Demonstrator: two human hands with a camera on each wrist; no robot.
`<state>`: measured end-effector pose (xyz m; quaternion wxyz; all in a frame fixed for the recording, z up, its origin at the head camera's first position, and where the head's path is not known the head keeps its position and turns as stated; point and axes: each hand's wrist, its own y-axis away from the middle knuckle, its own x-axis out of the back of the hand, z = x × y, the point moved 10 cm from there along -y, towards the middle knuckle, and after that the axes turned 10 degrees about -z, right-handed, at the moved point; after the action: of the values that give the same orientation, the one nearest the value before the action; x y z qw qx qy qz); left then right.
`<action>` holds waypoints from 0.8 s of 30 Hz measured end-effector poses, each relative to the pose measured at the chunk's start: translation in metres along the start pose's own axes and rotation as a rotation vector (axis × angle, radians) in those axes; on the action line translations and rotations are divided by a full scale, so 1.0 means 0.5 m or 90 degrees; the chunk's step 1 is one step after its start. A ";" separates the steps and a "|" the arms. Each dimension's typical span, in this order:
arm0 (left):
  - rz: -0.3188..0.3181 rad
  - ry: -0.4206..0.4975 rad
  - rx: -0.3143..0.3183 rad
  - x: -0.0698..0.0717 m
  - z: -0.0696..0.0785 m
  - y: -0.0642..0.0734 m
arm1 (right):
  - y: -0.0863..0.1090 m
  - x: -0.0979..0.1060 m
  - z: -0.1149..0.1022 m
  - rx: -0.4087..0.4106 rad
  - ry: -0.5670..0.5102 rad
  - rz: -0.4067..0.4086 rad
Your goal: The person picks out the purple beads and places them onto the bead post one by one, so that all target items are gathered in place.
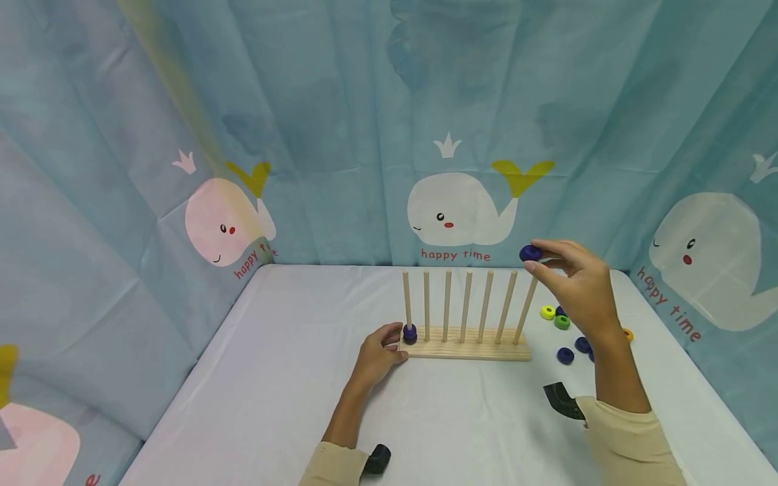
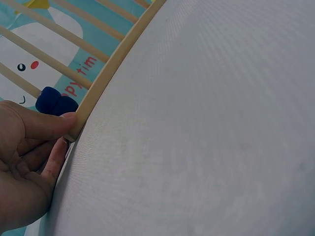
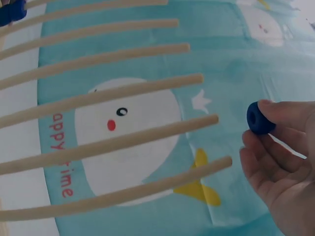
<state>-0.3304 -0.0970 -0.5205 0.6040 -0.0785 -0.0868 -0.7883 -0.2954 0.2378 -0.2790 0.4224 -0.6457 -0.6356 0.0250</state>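
A wooden peg rack with a row of several upright pegs stands on the table. Two dark blue beads are stacked at the foot of its leftmost peg. My left hand grips the rack's left end between thumb and fingers, as the left wrist view shows closely. Up near the top of the rightmost peg, my right hand pinches one dark blue bead between thumb and fingertips. The bead's hole shows in the right wrist view, and it is apart from the peg tips.
Right of the rack lie loose beads: a yellow one, a green one, several blue ones and an orange one, partly behind the right forearm. A blue curtain with whale prints stands behind the white table.
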 end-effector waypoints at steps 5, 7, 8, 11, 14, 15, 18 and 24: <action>-0.004 0.003 -0.004 -0.001 0.001 0.000 | -0.011 -0.023 -0.031 0.037 0.000 -0.012; -0.005 -0.005 0.001 -0.001 0.001 0.000 | -0.017 -0.032 -0.042 0.044 -0.004 -0.020; -0.005 -0.009 0.002 0.000 0.001 -0.001 | -0.020 -0.037 -0.045 0.047 -0.009 -0.025; -0.003 -0.016 0.011 0.000 -0.001 -0.001 | -0.027 -0.054 -0.055 0.054 -0.018 -0.040; -0.003 -0.019 0.012 0.000 -0.002 -0.002 | -0.031 -0.071 -0.062 0.065 -0.024 -0.054; -0.002 -0.018 0.015 0.000 -0.003 -0.002 | -0.032 -0.077 -0.064 0.068 -0.025 -0.059; 0.000 -0.018 0.015 0.001 -0.004 -0.004 | -0.035 -0.093 -0.068 0.079 -0.035 -0.074; 0.003 -0.019 0.014 0.001 -0.002 -0.002 | -0.037 -0.120 -0.074 0.091 -0.054 -0.094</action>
<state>-0.3313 -0.0975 -0.5215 0.6054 -0.0841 -0.1041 -0.7846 -0.3006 0.1654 -0.2748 0.4408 -0.5638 -0.6952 0.0666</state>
